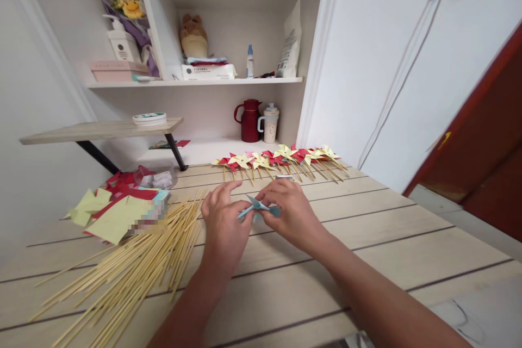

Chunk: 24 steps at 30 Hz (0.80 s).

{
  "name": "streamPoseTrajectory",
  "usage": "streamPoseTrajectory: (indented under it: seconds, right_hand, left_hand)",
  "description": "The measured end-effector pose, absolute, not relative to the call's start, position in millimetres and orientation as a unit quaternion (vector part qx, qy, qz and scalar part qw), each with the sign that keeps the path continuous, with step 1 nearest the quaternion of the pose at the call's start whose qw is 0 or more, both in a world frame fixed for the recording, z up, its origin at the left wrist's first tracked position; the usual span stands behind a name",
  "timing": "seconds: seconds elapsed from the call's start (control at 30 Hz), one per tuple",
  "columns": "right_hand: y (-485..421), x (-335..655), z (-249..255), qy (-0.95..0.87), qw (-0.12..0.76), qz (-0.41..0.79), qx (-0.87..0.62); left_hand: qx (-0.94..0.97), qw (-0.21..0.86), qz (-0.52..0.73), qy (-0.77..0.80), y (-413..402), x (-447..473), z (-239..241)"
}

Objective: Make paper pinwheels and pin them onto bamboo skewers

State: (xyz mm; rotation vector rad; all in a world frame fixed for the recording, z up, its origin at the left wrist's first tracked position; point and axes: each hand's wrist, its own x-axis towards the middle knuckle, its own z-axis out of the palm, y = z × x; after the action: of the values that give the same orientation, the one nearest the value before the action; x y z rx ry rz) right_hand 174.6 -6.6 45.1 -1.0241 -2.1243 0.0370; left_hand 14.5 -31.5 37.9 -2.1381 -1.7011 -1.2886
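Note:
Between my two hands, just above the table, is a light blue paper pinwheel [256, 204] with its blades folded in. My left hand [226, 217] pinches its left edge between thumb and finger. On the other side my right hand [287, 207] grips the right part of the paper, fingers curled over it. No stick shows on this pinwheel. Finished pinwheels [281, 159] in yellow, red and pink lie on thin sticks in a row beyond my hands. A loose spread of thin wooden sticks [142, 261] lies left of my left hand.
Coloured paper sheets [122, 217] and a clear plastic box [161, 178] sit at the left. A small wooden riser [101, 130] stands behind them. At the back are a red jug [250, 121], a cup [269, 124] and a white shelf [196, 84]. A wall bounds the right side.

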Motion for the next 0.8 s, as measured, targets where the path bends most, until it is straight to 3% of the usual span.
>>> streamPoseTrajectory:
  seconds: [0.13, 0.4, 0.57, 0.8]
  right_hand:
    - [-5.9, 173.5, 43.1, -0.827, 0.399, 0.023, -0.395]
    - [-7.2, 181.5, 50.1, -0.736, 0.55, 0.027, -0.394]
    - [-3.0, 186.5, 48.8, -0.679, 0.593, 0.126, -0.415]
    - [10.5, 189.5, 40.9, -0.661, 0.561, 0.263, -0.423]
  left_hand:
    - [-0.689, -0.022, -0.467, -0.553, -30.6, 13.8, 42.3]
    - [-0.468, -0.416, -0.565, -0.538, -22.6, -2.2, 35.8]
    - [-0.388, -0.448, -0.587, -0.552, -19.9, -5.9, 31.1]
    - [-0.354, -0.451, -0.614, -0.542, -19.2, -5.6, 31.6]
